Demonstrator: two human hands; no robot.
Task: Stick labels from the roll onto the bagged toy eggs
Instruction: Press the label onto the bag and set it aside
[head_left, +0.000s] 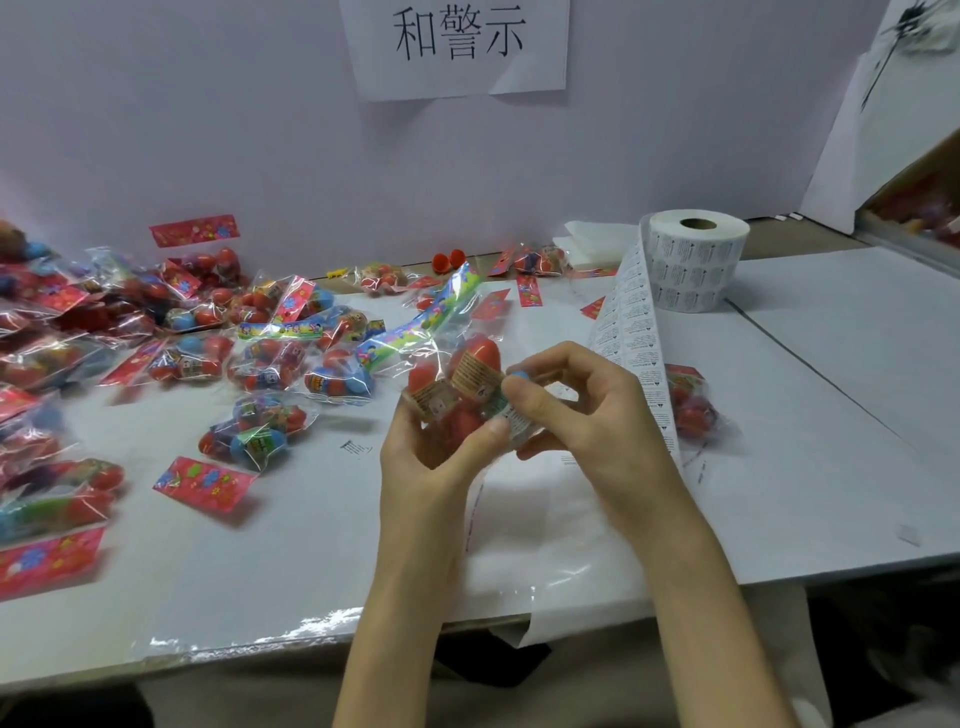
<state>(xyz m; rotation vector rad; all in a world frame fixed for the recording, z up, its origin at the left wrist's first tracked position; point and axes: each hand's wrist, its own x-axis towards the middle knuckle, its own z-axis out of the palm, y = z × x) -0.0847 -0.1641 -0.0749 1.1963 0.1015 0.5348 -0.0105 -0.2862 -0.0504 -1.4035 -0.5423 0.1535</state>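
Note:
Above the table's middle, my left hand (434, 441) grips a clear bag of red toy eggs (462, 384) from below, thumb on its front. My right hand (566, 410) pinches the right side of the same bag, where a small white label (514, 421) sits under my fingertips. The bag's colourful header card (426, 317) sticks up to the left. The white label roll (693, 262) stands upright at the back right. Its printed strip (631, 353) trails forward past my right hand and over the table edge.
Many bagged eggs (260, 358) and loose red header cards (200, 483) cover the left half of the white table (779, 467). One more bag (691, 400) lies right of the strip. A white wall with a paper sign (457, 47) backs the table.

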